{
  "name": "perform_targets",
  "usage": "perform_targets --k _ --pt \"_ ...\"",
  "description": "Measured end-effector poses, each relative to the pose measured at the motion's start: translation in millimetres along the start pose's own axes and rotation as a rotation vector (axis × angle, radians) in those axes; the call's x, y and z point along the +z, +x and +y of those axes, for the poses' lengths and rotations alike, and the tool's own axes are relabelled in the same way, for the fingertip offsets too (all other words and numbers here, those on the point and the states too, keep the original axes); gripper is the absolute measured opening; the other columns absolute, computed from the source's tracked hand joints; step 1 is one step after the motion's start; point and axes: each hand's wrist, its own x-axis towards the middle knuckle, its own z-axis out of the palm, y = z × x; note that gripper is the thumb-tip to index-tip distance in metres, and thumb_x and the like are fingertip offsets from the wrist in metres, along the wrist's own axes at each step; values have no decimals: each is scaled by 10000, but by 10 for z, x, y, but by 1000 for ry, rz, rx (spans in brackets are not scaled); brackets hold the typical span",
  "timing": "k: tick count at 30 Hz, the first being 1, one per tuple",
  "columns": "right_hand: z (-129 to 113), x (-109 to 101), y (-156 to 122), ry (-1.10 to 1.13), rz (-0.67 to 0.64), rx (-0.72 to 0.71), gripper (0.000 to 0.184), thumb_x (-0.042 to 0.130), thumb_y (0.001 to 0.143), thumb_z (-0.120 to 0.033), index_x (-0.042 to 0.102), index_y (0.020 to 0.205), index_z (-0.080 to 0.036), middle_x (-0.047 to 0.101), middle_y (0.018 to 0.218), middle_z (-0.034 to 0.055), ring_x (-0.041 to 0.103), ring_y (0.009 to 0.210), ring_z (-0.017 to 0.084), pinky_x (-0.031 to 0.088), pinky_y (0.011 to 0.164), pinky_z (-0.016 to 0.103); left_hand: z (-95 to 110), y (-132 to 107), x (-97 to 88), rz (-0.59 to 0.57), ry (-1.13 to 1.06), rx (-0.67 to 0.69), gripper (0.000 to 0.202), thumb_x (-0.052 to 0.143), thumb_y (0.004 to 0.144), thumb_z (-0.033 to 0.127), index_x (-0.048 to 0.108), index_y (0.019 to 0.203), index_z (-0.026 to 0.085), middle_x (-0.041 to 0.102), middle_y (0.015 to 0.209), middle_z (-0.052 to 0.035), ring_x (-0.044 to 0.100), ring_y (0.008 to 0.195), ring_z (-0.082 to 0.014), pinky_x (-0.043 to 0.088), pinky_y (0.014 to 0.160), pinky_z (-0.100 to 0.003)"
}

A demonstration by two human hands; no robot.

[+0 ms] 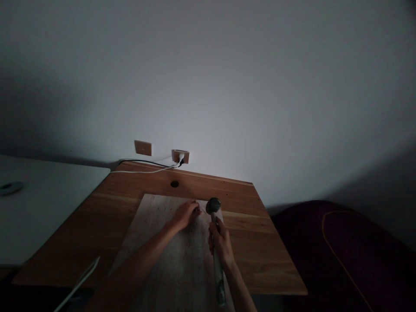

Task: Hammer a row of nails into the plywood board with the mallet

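Note:
My right hand (222, 241) is wrapped round the handle of a mallet with a dark rounded head (213, 205). The head is raised at the top, and the handle runs down past my wrist. To its left, my left hand (187, 214) is closed in a pinch near the far end of a pale wooden board (162, 247). Something thin and light shows at its fingertips, too small and dim to name. Several small dark marks dot the board's far left part. The mallet head is a short way right of my left fingertips.
The board lies on a wooden table (260, 242) against a white wall. A wall socket (180, 156) holds plugs with a white and a black cable. A dark round hole (174, 184) is in the tabletop. A white surface (48, 208) stands left, a dark purple rounded thing (312, 242) right.

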Motion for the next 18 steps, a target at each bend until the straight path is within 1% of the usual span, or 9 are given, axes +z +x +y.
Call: perform_targets --k 4,8,10,11,12,14,15,16,18 --pt "-20 -15 -12 -1 16 24 518 638 815 -723 531 947 -234 428 451 -136 347 310 71 298 286 172 15 12 -18 1 4 16 119 667 926 228 724 830 185 716 913 -56 673 871 -205 480 797 -294" --pt "-93 -4 1 7 -8 12 511 653 816 -714 533 948 -235 433 457 -135 354 321 70 299 288 167 7 19 -26 -19 -3 11 138 645 927 218 745 840 181 726 934 -61 688 913 -216 499 834 -307" --pt "-138 8 14 11 -20 -7 495 656 829 -690 534 980 -234 444 473 -136 364 332 72 305 291 164 -6 25 -15 -37 9 6 136 640 931 237 762 886 195 731 974 -60 694 961 -224 512 886 -322" --pt "-157 19 20 13 -28 -16 486 656 837 -674 536 1004 -233 448 481 -136 366 336 73 310 291 164 -14 28 -5 -39 14 5 127 659 923 258 769 957 206 734 1029 -64 694 1006 -234 518 922 -335" --pt "-171 34 25 13 -37 -24 481 652 846 -661 539 1030 -232 446 483 -138 362 334 75 311 290 167 -25 30 6 -32 16 5 186 696 902 286 763 1062 218 731 1111 -74 688 1065 -250 520 961 -352" --pt "-182 75 27 13 -56 -30 485 642 858 -649 545 1074 -226 437 479 -142 352 324 80 309 283 174 -52 27 30 3 7 4 491 796 826 339 680 1291 231 680 1290 -109 652 1192 -295 514 1034 -399" --pt "-178 99 22 12 -65 -28 495 643 854 -650 550 1081 -221 437 477 -141 354 322 83 312 281 178 -67 23 40 22 -4 7 639 838 786 360 622 1373 232 646 1351 -126 631 1238 -315 510 1057 -421" --pt "-170 122 14 10 -73 -26 507 651 845 -656 555 1078 -216 442 477 -136 362 325 87 318 283 182 -82 17 49 35 -19 15 735 864 759 378 576 1419 233 619 1386 -137 618 1263 -327 508 1067 -436" --pt "-142 153 -18 11 -72 -18 530 664 822 -679 557 1047 -211 456 482 -125 378 336 91 336 289 188 -113 6 62 44 -49 34 800 885 740 408 539 1442 240 594 1401 -142 618 1262 -331 517 1059 -445"
